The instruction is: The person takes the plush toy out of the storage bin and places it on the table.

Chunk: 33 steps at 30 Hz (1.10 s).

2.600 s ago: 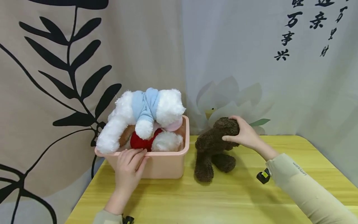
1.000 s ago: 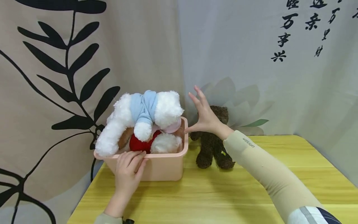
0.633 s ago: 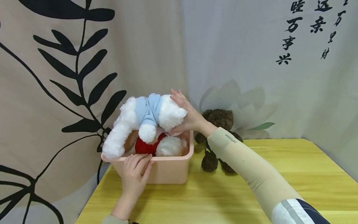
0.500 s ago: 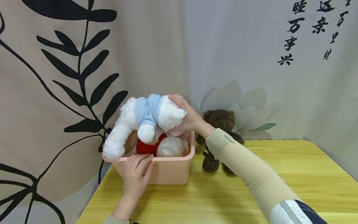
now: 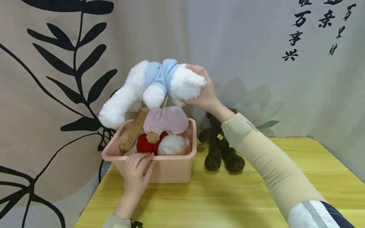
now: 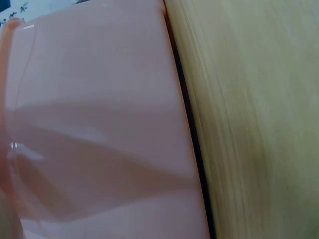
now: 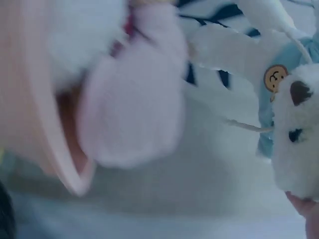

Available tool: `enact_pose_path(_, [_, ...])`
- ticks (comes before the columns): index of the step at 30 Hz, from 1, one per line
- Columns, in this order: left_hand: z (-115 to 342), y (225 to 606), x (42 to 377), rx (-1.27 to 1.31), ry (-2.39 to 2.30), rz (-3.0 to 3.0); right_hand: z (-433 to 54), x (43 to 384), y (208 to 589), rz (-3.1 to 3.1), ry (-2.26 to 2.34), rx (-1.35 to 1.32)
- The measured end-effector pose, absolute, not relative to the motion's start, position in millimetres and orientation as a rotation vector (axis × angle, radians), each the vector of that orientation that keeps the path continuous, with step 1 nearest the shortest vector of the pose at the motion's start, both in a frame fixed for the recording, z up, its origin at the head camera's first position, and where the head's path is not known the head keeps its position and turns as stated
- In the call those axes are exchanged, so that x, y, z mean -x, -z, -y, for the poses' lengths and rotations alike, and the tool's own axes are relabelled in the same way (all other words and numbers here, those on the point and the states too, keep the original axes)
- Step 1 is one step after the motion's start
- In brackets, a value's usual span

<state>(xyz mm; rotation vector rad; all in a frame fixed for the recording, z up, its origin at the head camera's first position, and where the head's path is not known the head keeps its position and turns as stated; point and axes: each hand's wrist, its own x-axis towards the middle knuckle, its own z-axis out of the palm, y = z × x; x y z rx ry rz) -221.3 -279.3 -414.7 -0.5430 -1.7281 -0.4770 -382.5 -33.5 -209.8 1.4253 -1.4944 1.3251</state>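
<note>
My right hand (image 5: 203, 87) grips the head of a white plush bear (image 5: 186, 82) in a light blue top, holding it face down above the pink bin (image 5: 171, 169). In the right wrist view the white bear's (image 7: 301, 134) face shows at the right, with a cord dangling from its blue top. Fingers of my left hand (image 5: 137, 171) rest over the bin's front rim. Inside the bin lie a brown plush in pink clothing (image 5: 165, 120) and a white plush in red (image 5: 174, 144). The left wrist view shows mostly the bin's outer wall (image 6: 99, 99).
A dark brown plush bear (image 5: 215, 145) sits on the yellow wood-grain table (image 5: 228, 202), right of the bin and partly behind my right forearm. A printed curtain (image 5: 148, 28) hangs directly behind the table.
My right hand let go of the dark brown bear, now seated against the curtain. It then took the white bear by the head and lifted it off the bin. My left hand stays at the rim.
</note>
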Motion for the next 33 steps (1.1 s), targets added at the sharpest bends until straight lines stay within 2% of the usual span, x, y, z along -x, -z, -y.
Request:
enact_pose_path(3, [277,415,221,0.537,0.484,1.731,-1,380,184,1.481,-1.422,-1.338])
enact_pose_path(8, [284,412,218,0.521,0.477,1.751,-64,380,153,1.52,-1.326,-1.144])
enact_pose_path(13, [290,412,212,0.5,0.467,1.761,-125,373,137,1.75,-1.077,-0.862])
enact_pose_path(17, [293,414,207,0.496,0.472,1.758,-165,365,134,1.99,-0.929,-0.74])
enact_pose_path(21, [294,414,206,0.493,0.472,1.758,-198,364,139,2.283,-0.748,-0.672])
enact_pose_path(26, [297,412,204,0.485,0.467,1.756,-221,374,160,2.543,-0.521,-0.753])
enact_pose_path(33, [294,414,205,0.497,0.463,1.764,-230,395,223,2.72,-0.474,-0.754])
